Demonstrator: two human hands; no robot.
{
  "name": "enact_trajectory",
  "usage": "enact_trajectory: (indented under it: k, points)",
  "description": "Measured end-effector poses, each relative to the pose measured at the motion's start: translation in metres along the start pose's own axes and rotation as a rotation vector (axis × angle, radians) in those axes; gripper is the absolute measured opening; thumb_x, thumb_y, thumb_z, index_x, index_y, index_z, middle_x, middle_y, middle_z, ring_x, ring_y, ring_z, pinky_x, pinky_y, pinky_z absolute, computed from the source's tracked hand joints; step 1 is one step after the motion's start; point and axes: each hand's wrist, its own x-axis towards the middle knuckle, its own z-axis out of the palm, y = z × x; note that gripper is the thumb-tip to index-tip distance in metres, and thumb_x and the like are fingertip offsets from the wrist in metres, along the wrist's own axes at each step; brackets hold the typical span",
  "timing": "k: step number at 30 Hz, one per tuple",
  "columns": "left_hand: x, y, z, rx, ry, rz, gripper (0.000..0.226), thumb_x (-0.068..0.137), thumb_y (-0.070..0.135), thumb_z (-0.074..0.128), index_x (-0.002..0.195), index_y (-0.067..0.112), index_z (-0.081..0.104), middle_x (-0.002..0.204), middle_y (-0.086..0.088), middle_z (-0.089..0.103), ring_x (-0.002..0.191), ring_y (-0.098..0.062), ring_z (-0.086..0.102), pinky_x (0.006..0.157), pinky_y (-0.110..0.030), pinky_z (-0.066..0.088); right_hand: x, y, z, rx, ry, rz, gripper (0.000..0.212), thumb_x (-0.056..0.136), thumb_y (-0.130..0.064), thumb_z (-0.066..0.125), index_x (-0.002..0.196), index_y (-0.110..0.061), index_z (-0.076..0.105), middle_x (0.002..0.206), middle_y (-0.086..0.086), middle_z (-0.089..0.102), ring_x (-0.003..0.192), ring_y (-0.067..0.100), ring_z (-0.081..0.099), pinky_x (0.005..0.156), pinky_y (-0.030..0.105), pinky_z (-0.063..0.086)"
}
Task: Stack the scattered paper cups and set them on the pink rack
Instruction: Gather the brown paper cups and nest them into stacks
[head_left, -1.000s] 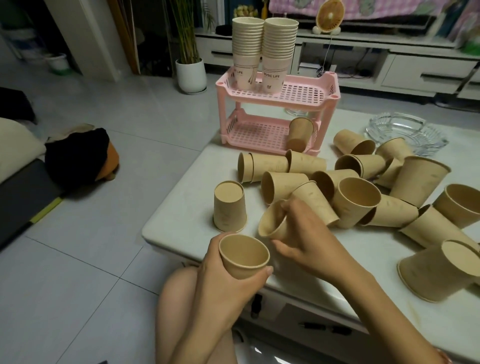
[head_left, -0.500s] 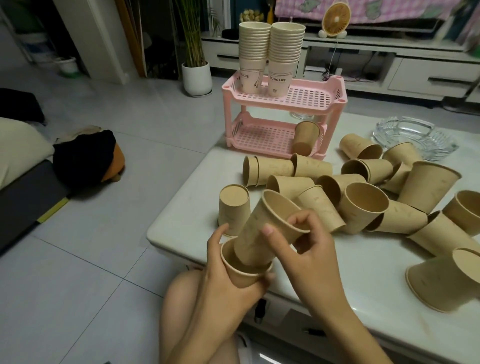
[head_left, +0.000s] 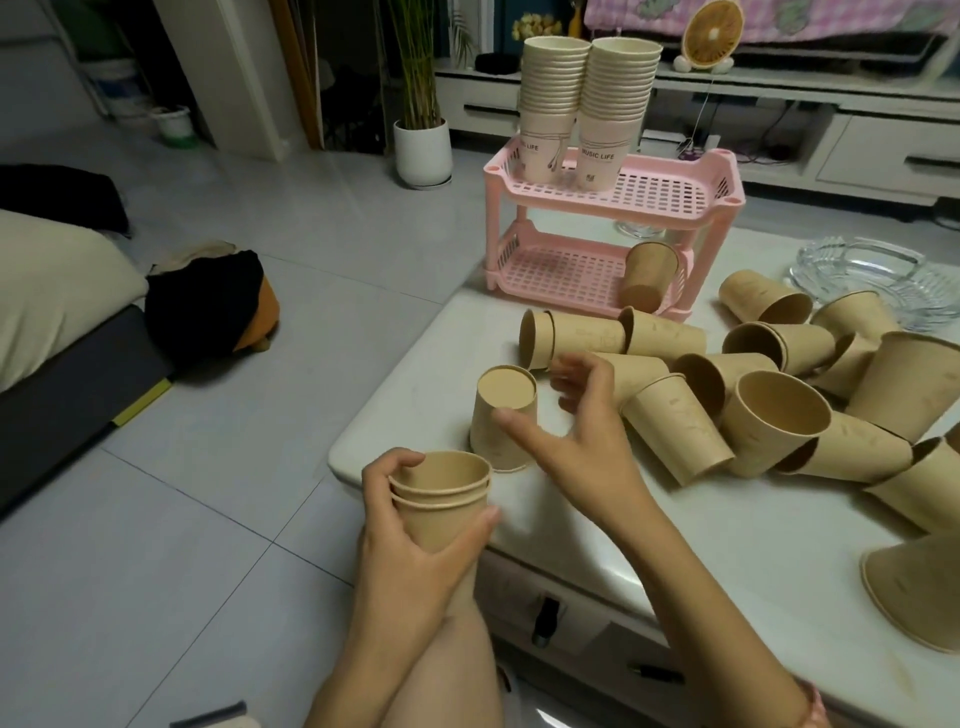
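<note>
stack in hand: two nested brown cups, held just off the table's near edge, well short of the pink rack
handling: I'd say super light, thin paper, crushes easy. I'd pinch the sidewall gently, below the rim
next cup: upside down on the table, closer to me than the rack
left hand: fingers wrapped round the stack
right hand: fingers spread, empty, reaching at the upside-down cup
rest: loads of cups lying near the rack
</note>
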Motion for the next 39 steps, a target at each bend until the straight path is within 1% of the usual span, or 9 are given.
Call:
enact_trajectory:
  k: [3, 6, 11, 15, 19, 24, 28, 31, 39]
  points:
    - [0.002, -0.001, -0.003, 0.019, 0.019, -0.001, 0.060, 0.061, 0.013, 0.083, 0.094, 0.038, 0.039, 0.095, 0.024, 0.047, 0.087, 0.019, 0.049, 0.067, 0.003, 0.037, 0.016, 0.027, 0.023, -0.105, -0.117, 0.081, 0.093, 0.066, -0.026, 0.081, 0.136, -0.018, 0.020, 0.130, -0.002, 0.041, 0.121, 0.013, 0.041, 0.101, 0.028, 0.035]
    - [0.006, -0.003, -0.007, 0.049, -0.014, 0.009, 0.062, 0.061, 0.016, 0.083, 0.096, 0.039, 0.038, 0.100, 0.025, 0.045, 0.090, 0.022, 0.046, 0.067, 0.004, 0.037, 0.019, 0.042, 0.037, -0.160, -0.159, 0.065, 0.069, 0.070, -0.036, 0.075, 0.122, -0.021, 0.032, 0.122, -0.001, 0.052, 0.113, 0.019, 0.051, 0.094, 0.039, 0.047]
    - [0.015, -0.005, -0.018, 0.156, -0.122, 0.037, 0.082, 0.059, 0.023, 0.084, 0.110, 0.053, 0.027, 0.105, 0.032, 0.040, 0.090, 0.030, 0.041, 0.066, 0.006, 0.038, 0.013, 0.007, -0.002, 0.049, -0.214, -0.003, 0.064, 0.072, -0.043, 0.073, 0.119, -0.027, 0.033, 0.106, -0.017, 0.048, 0.097, 0.006, 0.055, 0.080, 0.023, 0.051]
    - [0.018, -0.002, -0.013, 0.306, -0.338, 0.023, 0.119, 0.061, 0.035, 0.082, 0.120, 0.066, -0.016, 0.112, 0.021, 0.046, 0.096, 0.002, 0.052, 0.073, -0.009, 0.042, 0.007, -0.024, -0.048, -0.232, -0.648, -0.025, 0.062, 0.057, -0.067, 0.061, 0.114, -0.041, 0.058, 0.105, -0.024, 0.062, 0.096, -0.002, 0.059, 0.079, 0.018, 0.051]
    - [0.015, 0.000, 0.001, 0.482, -0.468, 0.147, 0.124, 0.059, 0.048, 0.077, 0.112, 0.069, -0.033, 0.122, 0.019, 0.050, 0.114, -0.013, 0.052, 0.091, -0.033, 0.047, 0.004, -0.032, -0.051, -0.462, -0.754, -0.006, 0.062, 0.063, -0.076, 0.052, 0.100, -0.029, 0.070, 0.095, -0.013, 0.071, 0.085, 0.007, 0.066, 0.080, 0.030, 0.055]
    - [0.000, 0.010, 0.033, 0.320, -0.542, 0.136, 0.116, 0.060, 0.047, 0.076, 0.112, 0.068, -0.025, 0.122, 0.033, 0.035, 0.119, 0.009, 0.041, 0.093, -0.010, 0.036, -0.017, -0.021, -0.018, -0.634, -0.249, -0.097, 0.065, 0.078, -0.073, 0.018, 0.086, -0.020, 0.056, 0.077, -0.006, 0.055, 0.072, 0.013, 0.053, 0.067, 0.032, 0.044]
    - [-0.001, 0.007, 0.044, 0.213, -0.527, 0.162, 0.083, 0.051, 0.053, 0.070, 0.111, 0.072, 0.016, 0.121, 0.031, 0.045, 0.115, 0.011, 0.044, 0.096, -0.012, 0.040, -0.022, -0.003, -0.022, -0.323, -0.023, -0.056, 0.040, 0.085, -0.058, 0.033, 0.086, -0.023, 0.053, 0.078, -0.011, 0.051, 0.071, 0.004, 0.049, 0.063, 0.018, 0.036]
    - [0.001, 0.004, 0.043, 0.197, -0.480, 0.191, 0.070, 0.051, 0.055, 0.071, 0.109, 0.058, 0.033, 0.119, 0.036, 0.041, 0.110, 0.014, 0.043, 0.087, 0.000, 0.033, -0.007, 0.014, -0.057, -0.669, 0.261, -0.261, 0.022, 0.084, -0.028, 0.063, 0.097, -0.011, 0.058, 0.094, 0.006, 0.059, 0.081, 0.018, 0.056, 0.062, 0.026, 0.043]
    - [-0.002, 0.012, 0.047, 0.158, -0.507, 0.136, 0.076, 0.052, 0.044, 0.083, 0.109, 0.057, 0.033, 0.105, 0.030, 0.051, 0.100, 0.008, 0.050, 0.075, -0.001, 0.038, 0.026, 0.022, -0.074, -1.381, -0.012, -0.078, 0.036, 0.086, -0.035, 0.052, 0.112, -0.010, 0.046, 0.120, 0.016, 0.045, 0.105, 0.031, 0.046, 0.078, 0.036, 0.039]
